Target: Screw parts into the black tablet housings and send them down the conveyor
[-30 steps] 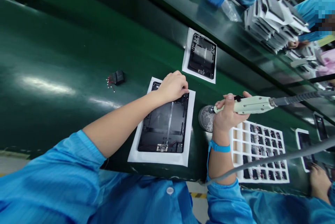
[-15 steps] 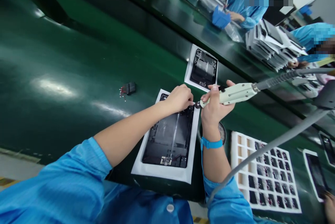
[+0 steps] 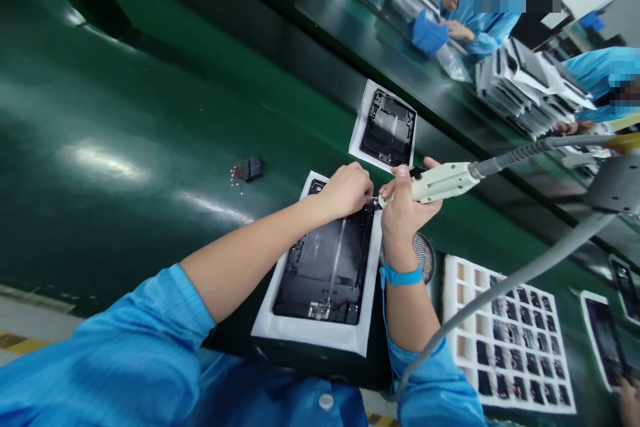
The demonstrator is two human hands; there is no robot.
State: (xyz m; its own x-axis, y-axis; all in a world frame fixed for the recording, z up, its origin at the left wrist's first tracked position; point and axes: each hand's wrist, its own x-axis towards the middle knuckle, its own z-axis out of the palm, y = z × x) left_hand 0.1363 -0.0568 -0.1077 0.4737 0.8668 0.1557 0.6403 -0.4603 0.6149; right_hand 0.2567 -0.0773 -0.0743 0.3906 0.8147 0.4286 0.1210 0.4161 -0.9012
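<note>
the green counter (image 3: 150, 227) carries a white sheet (image 3: 310, 334), probably there to protect the open tablet shell (image 3: 323, 264) lying on it. the corded driver (image 3: 445, 182) slants in at the shell's far right corner; the right hand (image 3: 404, 214) wraps its grip, likely for control. the left hand (image 3: 350, 188) is pinched narrow beside the tip, perhaps guiding it; anything held cannot be made out. the shell's long axis runs away from the person, leaning right, small circuit board (image 3: 319, 310) at the near end.
</note>
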